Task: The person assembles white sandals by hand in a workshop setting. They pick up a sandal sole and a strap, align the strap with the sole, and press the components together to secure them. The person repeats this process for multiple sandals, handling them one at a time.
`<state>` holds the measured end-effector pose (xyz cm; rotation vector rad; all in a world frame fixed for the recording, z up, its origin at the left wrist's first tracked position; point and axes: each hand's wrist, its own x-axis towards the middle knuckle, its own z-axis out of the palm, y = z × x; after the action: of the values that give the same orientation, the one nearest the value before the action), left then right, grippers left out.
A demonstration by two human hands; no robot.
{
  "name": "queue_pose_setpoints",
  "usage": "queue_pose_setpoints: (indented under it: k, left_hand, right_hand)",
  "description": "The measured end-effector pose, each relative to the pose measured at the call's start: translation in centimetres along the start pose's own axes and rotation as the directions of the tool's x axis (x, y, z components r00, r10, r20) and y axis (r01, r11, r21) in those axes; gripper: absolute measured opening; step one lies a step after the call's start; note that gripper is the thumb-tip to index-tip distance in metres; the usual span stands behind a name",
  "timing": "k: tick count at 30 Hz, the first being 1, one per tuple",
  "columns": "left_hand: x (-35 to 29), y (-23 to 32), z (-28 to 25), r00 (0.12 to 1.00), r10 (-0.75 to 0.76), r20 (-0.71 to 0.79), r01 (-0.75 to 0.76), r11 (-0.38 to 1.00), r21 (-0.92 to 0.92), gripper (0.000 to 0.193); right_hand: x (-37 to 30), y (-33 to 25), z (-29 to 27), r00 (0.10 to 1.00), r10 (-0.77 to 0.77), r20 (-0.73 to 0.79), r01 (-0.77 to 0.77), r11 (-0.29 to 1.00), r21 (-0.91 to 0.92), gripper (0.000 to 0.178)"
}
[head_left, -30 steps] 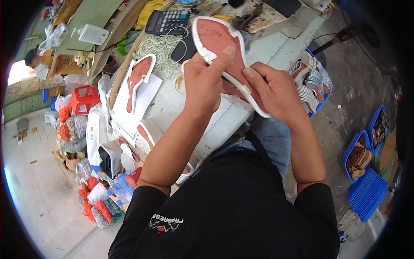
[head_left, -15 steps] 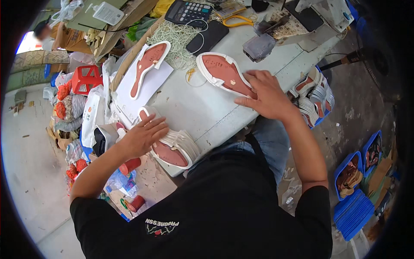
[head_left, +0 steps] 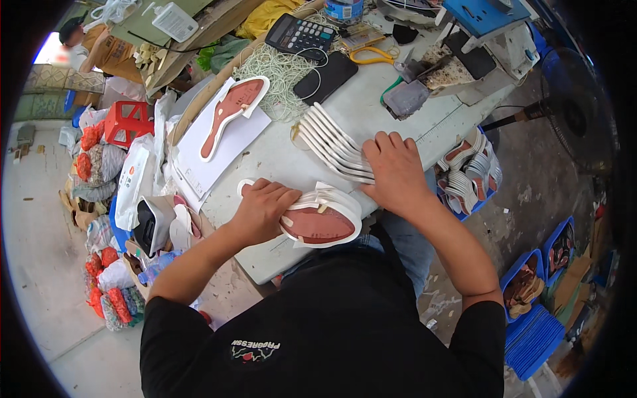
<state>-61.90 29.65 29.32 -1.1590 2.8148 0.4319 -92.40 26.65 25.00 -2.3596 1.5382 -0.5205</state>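
Note:
In my left hand (head_left: 264, 211) is a stack of sandal insoles (head_left: 322, 225), red-brown on top with white rims, near the table's front edge. Its fingers wrap round the narrow part of the stack. My right hand (head_left: 397, 171) grips a second stack of insoles (head_left: 332, 146), tipped so that its layered white edges face up. Its fingers close over the near end, and the thumb is partly hidden. A single insole (head_left: 232, 113) lies on white paper (head_left: 249, 136) at the far left of the table, apart from both hands.
Beyond the hands lie tangled string (head_left: 269, 73), a calculator (head_left: 300, 34), a dark phone (head_left: 325, 76) and yellow-handled scissors (head_left: 371, 56). A blue basket of insoles (head_left: 468, 176) stands right of the table (head_left: 265, 265). A fan (head_left: 574, 113) is farther right. A red stool (head_left: 131, 124) stands left.
My left hand has closed on its stack and carried it right. The right-hand stack has turned from flat to edge-up, with my fingers now wrapped round its near end.

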Motion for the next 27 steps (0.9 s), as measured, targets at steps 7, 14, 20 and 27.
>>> queue_pose_setpoints:
  k: [7,14,20,27]
  left_hand:
    - [-0.6,0.9,-2.8,0.996,0.007,0.084,-0.004,0.999,-0.036,0.096]
    - [2.3,3.2,-4.1,0.809,-0.508,-0.295,-0.321,0.037,-0.946,0.094]
    - [-3.4,0.0,-7.9,0.511,-0.820,-0.259,-0.423,0.023,-0.906,0.064]
    - [-12.5,-9.6,-1.3,0.190,-0.980,0.052,-0.265,-0.102,-0.959,0.054]
  right_hand:
    - [0.5,0.4,1.5,0.992,-0.015,-0.128,0.038,0.983,0.182,0.063]
    - [4.4,-9.6,-4.0,0.949,-0.037,-0.314,0.227,0.771,0.596,0.083]
    - [3.1,-9.6,-5.2,0.888,-0.143,-0.437,0.385,0.752,0.535,0.071]
    - [-1.8,-3.7,-0.4,0.993,0.080,-0.086,0.005,0.707,0.707,0.041]
